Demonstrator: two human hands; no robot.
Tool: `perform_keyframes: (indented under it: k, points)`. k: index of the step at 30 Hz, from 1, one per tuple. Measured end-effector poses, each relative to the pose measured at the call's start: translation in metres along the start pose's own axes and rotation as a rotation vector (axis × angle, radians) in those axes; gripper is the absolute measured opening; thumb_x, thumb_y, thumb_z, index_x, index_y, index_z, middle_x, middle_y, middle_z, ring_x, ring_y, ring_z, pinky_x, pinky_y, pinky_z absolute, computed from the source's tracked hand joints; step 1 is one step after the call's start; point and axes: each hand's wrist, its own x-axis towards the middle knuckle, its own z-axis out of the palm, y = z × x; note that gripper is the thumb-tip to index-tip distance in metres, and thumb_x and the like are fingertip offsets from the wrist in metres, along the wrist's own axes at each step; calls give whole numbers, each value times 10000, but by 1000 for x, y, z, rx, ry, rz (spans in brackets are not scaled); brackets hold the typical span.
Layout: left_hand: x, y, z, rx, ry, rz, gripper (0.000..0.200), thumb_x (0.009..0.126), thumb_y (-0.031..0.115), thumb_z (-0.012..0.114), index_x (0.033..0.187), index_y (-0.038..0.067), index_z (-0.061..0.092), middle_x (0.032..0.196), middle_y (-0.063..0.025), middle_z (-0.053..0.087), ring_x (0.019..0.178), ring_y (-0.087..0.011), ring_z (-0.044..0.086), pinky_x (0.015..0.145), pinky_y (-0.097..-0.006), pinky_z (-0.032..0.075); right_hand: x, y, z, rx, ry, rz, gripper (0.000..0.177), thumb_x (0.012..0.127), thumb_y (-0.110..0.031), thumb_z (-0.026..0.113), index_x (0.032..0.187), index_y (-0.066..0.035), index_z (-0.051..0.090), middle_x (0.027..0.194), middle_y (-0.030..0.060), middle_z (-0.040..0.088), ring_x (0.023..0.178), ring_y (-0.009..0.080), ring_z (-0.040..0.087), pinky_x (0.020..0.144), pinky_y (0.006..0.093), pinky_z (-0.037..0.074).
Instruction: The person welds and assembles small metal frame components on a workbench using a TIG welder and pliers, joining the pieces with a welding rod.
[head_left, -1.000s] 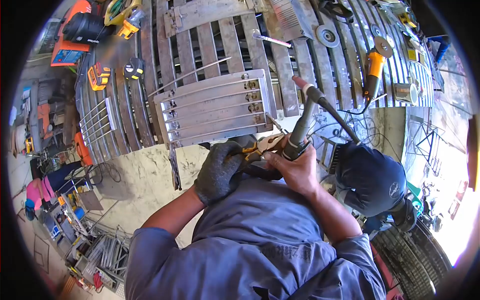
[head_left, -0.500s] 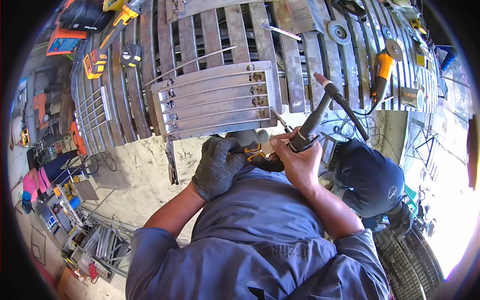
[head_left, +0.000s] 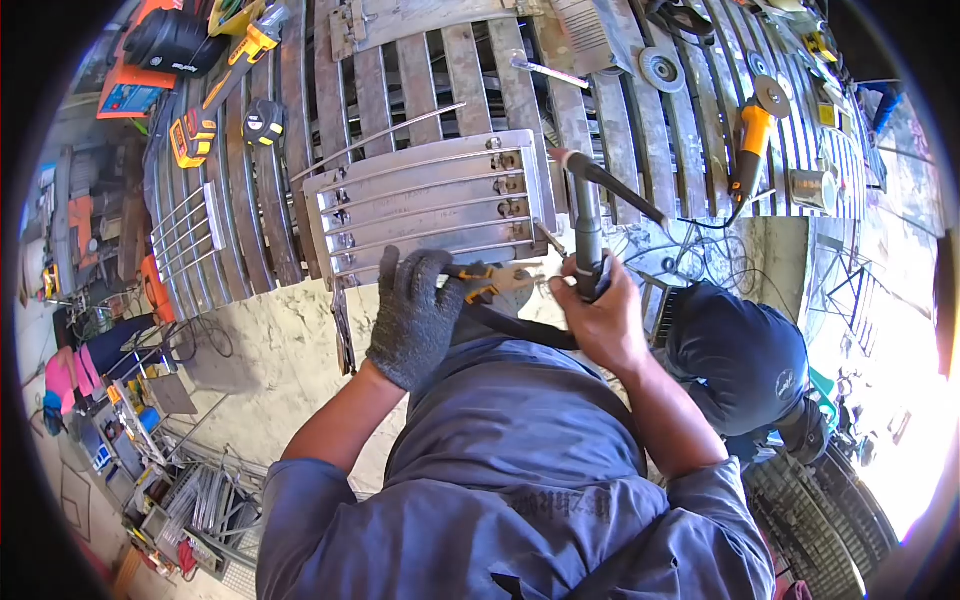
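Observation:
My left hand [head_left: 414, 315], in a dark grey knit glove, holds yellow-and-black pliers [head_left: 492, 280] whose jaws point right; its fingertips reach up near the plate's lower edge. My right hand [head_left: 604, 315], bare, is wrapped round the black handle of a welding torch [head_left: 588, 225]. The torch stands roughly upright in view, its copper-coloured nozzle up by the table slats. Beyond my hands a metal plate [head_left: 420, 207] lies at the table's near edge, with several thin rods across it and dark weld spots at their ends.
The slatted metal table [head_left: 380, 80] carries a tape measure [head_left: 264, 122], an angle grinder [head_left: 756, 140], a grinding disc [head_left: 661, 69] and a small rod grid [head_left: 188, 235]. Someone in dark clothing [head_left: 740, 355] crouches at my right. Another person [head_left: 75, 375] is far left.
The torch has swung more upright and its nozzle has moved left. My left hand has risen and moved left, and the pliers have come up into clearer view, apart from my right hand.

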Motion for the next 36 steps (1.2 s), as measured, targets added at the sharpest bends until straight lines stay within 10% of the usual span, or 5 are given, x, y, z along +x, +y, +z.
perform_keyframes:
  k: [6, 36]
  points:
    - [7, -27, 3, 275, -89, 2, 306, 944, 168, 691, 1231, 65, 713, 1427, -189, 571, 1414, -404, 520, 1293, -700, 312, -5, 14, -68, -143, 163, -144, 587, 952, -87, 828, 1388, -24, 440, 1028, 142, 651, 874, 204, 626, 795, 422, 548]
    - [24, -39, 33, 328, -126, 112, 322, 1013, 221, 682, 1248, 7, 736, 1406, -237, 586, 1374, -430, 535, 1292, -791, 258, -19, 22, -91, -158, 132, -9, 470, 969, -56, 799, 1346, -1, 523, 988, 164, 730, 844, 214, 713, 805, 392, 577]
